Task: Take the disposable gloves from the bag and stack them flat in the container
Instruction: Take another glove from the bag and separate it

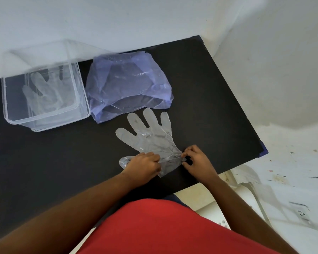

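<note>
A clear disposable glove (151,136) lies spread flat on the black table (218,110), fingers pointing away from me. My left hand (143,166) presses and grips the glove's cuff on the left, covering its thumb part. My right hand (195,160) pinches the cuff's right edge. The crumpled bluish plastic bag (127,83) sits just beyond the glove's fingertips. A clear square container (44,120) stands at the far left with at least one glove (44,94) lying flat inside.
White walls close off the table's far side and right. The table's right edge (262,143) drops to a white floor with debris and a wall socket (301,211). My red shirt (163,230) fills the near foreground.
</note>
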